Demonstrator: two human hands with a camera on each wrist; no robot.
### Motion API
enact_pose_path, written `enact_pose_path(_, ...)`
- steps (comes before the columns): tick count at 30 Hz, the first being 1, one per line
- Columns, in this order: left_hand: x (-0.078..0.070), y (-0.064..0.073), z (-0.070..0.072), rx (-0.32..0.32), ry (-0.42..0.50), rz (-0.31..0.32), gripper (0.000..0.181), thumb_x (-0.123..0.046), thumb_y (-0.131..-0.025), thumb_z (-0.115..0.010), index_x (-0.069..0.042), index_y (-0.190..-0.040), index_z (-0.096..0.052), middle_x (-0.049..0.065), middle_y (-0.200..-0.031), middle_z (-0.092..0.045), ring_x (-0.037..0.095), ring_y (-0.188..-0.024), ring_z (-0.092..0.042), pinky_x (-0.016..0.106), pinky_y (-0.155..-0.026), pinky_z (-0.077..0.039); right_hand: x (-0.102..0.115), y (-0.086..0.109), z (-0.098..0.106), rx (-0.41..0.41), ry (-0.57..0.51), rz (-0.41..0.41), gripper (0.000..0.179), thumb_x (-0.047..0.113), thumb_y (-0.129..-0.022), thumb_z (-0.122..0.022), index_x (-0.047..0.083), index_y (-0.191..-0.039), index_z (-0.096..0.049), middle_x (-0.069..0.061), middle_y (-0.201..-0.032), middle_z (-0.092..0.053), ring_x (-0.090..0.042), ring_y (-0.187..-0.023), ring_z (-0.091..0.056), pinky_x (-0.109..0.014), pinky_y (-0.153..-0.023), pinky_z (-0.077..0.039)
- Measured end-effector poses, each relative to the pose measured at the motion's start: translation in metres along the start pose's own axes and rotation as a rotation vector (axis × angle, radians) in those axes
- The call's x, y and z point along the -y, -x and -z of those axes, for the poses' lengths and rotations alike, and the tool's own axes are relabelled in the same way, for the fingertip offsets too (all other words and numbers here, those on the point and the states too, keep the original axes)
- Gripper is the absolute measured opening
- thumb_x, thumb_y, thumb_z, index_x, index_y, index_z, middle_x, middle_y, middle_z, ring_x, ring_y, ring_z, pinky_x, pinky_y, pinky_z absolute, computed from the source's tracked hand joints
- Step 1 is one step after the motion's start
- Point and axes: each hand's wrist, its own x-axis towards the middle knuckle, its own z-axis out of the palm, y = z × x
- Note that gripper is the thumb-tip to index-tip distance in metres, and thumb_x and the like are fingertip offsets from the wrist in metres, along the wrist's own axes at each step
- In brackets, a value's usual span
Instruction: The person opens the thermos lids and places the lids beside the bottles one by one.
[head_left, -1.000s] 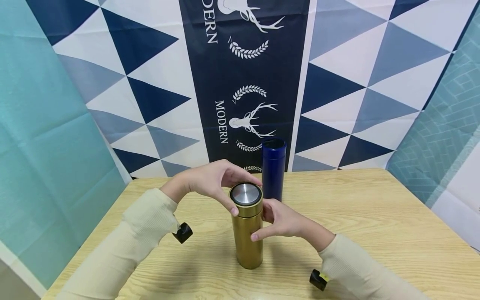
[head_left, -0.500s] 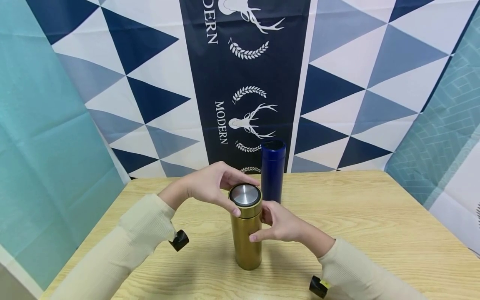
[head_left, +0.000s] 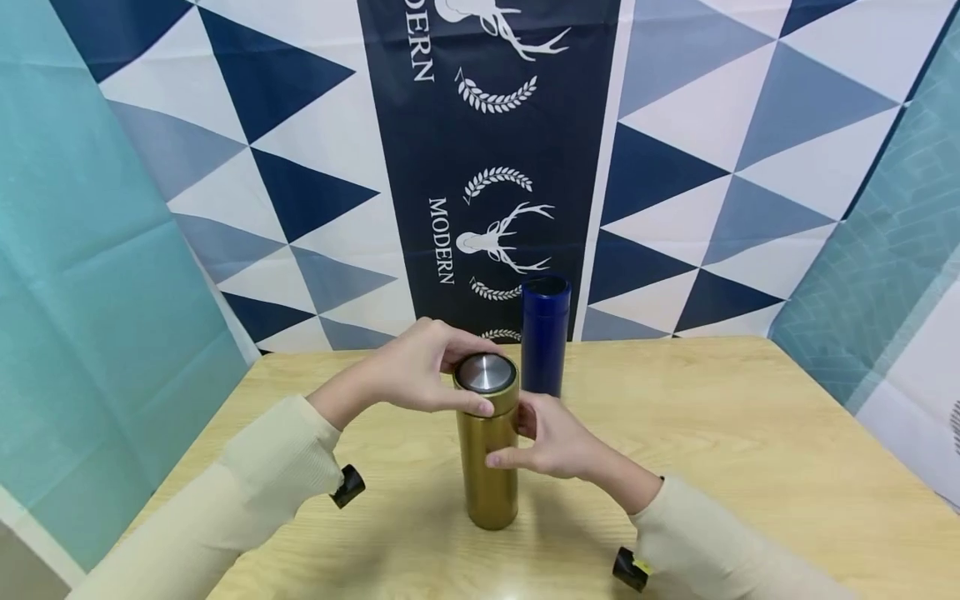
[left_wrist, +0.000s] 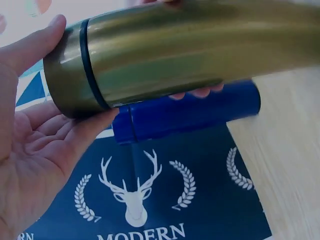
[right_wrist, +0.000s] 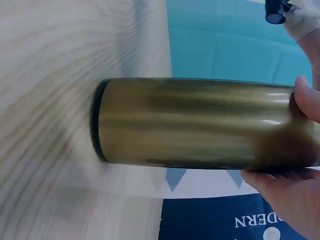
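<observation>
my left hand (head_left: 416, 371) grips the round silver-topped gold cap (head_left: 486, 374); my right hand (head_left: 557, 439) holds the cylindrical gold metal flask (head_left: 489, 490), upright on the pale wooden tabletop (head_left: 690, 417). the cap is on; whether any turning is left, i cannot tell.

Gold bottle (head_left: 487, 471), deep-blue bottle (head_left: 543, 346), cream sleeves (head_left: 198, 504), pale wood-grained table (head_left: 690, 433); backdrop (head_left: 667, 208) with navy, grey-blue, white triangles

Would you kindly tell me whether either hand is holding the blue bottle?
No, the left hand grips the lid of the gold bottle and the right hand its body, while the blue bottle stands behind.
</observation>
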Motion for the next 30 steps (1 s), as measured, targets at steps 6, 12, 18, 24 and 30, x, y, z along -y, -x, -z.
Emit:
enact_pose_path(6,-0.0063,-0.0031,0.0010,-0.025,-0.055,0.048,0.059,-0.022,-0.074,-0.084,-0.003,-0.124,-0.062,0.005,-0.110,-0.073,0.008,-0.097,-0.069,0.020,-0.085,-0.057,0.0037,-0.0001,0.0048,-0.017,0.016,-0.020,0.060,0.011,-0.077,-0.079,-0.002,-0.128,-0.051,-0.020,-0.124,-0.061,0.001,-0.104,-0.062,-0.020,-0.094,-0.051)
enact_pose_path(12,-0.0076,0.0005,-0.0013,-0.027,-0.058,0.083,0.060,-0.023,-0.073,-0.084,-0.003,-0.125,-0.061,0.005,-0.111,-0.073,0.008,-0.097,-0.069,0.021,-0.086,-0.057,0.0014,-0.0001,0.0026,0.015,-0.015,-0.022,0.059,0.011,-0.078,-0.078,-0.003,-0.128,-0.050,-0.021,-0.125,-0.060,0.002,-0.104,-0.062,-0.019,-0.094,-0.051)
enact_pose_path(18,-0.0073,0.0038,-0.0018,-0.024,-0.028,0.080,0.060,-0.021,-0.073,-0.084,-0.003,-0.126,-0.061,0.005,-0.112,-0.072,0.008,-0.099,-0.069,0.021,-0.088,-0.056,0.0006,-0.0009,0.0006,0.028,-0.030,-0.021,0.058,0.011,-0.079,-0.078,-0.004,-0.128,-0.050,-0.021,-0.125,-0.060,0.001,-0.104,-0.062,-0.017,-0.094,-0.050)
enact_pose_path(24,-0.0055,0.0042,0.0005,0.013,-0.004,0.038,0.061,-0.017,-0.076,-0.082,-0.001,-0.130,-0.057,0.008,-0.116,-0.070,0.011,-0.103,-0.068,0.023,-0.091,-0.055,0.0013,-0.0017,0.0017,0.046,-0.025,0.026,0.057,0.009,-0.080,-0.076,-0.005,-0.128,-0.049,-0.023,-0.124,-0.059,0.001,-0.105,-0.060,-0.018,-0.095,-0.050)
enact_pose_path(30,-0.0060,0.0042,0.0019,0.062,-0.006,0.028,0.060,-0.017,-0.077,-0.081,-0.002,-0.130,-0.057,0.007,-0.115,-0.070,0.009,-0.100,-0.068,0.022,-0.091,-0.055,-0.0009,-0.0024,0.0045,0.088,-0.047,0.044,0.056,0.008,-0.079,-0.077,-0.007,-0.125,-0.050,-0.024,-0.120,-0.060,-0.002,-0.100,-0.062,-0.020,-0.091,-0.053)
